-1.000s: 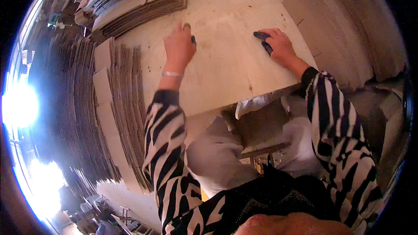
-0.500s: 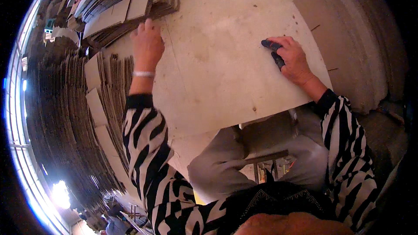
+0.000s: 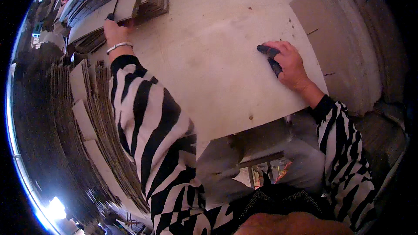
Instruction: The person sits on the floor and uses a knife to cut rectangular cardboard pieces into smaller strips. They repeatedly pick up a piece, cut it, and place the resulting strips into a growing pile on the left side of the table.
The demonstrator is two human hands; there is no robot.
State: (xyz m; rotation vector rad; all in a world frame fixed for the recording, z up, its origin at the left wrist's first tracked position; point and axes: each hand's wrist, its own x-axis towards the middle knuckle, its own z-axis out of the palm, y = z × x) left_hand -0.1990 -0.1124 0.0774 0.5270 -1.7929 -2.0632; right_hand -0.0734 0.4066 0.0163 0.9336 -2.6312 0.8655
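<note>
At the upper left my left hand (image 3: 116,32) reaches to the near edge of a pile of flat cardboard pieces (image 3: 93,19). A dark cover shows at one of its fingertips, over the cardboard. The other fingers are blurred or hidden, so whether they grip a piece does not show. My right hand (image 3: 291,64) rests on the pale tabletop (image 3: 209,69), thumb and forefinger apart with nothing between them. Black covers (image 3: 271,54) sit on that thumb and forefinger.
Beyond the tabletop's right edge lie large brown cardboard sheets (image 3: 339,48). Tall rows of cardboard pieces (image 3: 98,143) stand along the left side. A thicker cardboard stack (image 3: 152,0) sits by the far left pile. My lap is below the near table edge.
My left hand has moved farther left and away from me, from above the table to the cardboard pile. My right hand stays in nearly the same place on the tabletop.
</note>
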